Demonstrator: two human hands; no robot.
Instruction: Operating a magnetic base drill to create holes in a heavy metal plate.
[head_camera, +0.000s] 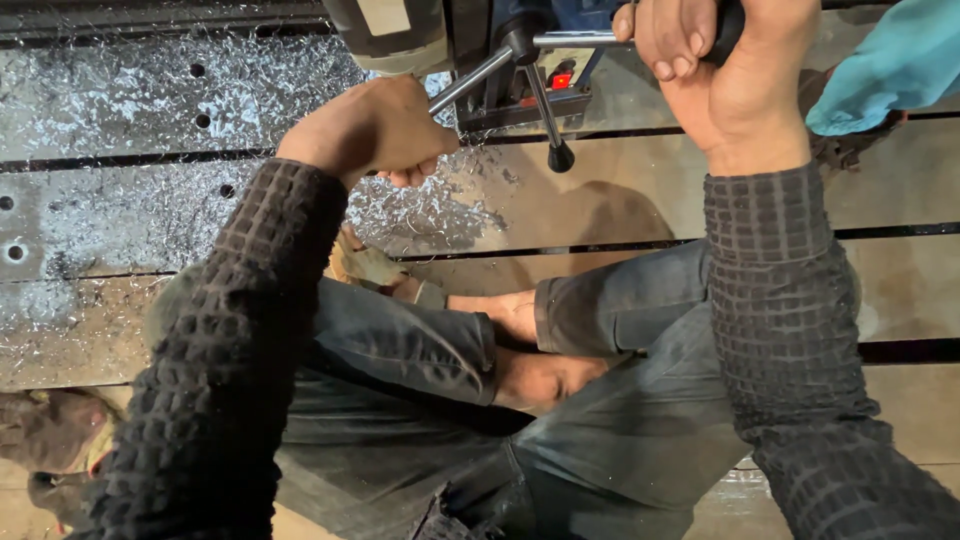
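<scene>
The left hand (375, 128) is curled tight round one spoke of the drill's feed handle (520, 45), the bare metal rod running out from between its fingers up toward the hub. The right hand (700, 60) is clenched over the end of another spoke, whose shaft leaves the fingers leftward to the same hub. A third spoke with a black ball knob (560, 157) hangs free between the two fists, touching neither. Metal shavings (420, 210) lie on the steel plate (120, 220) just below the left knuckles.
</scene>
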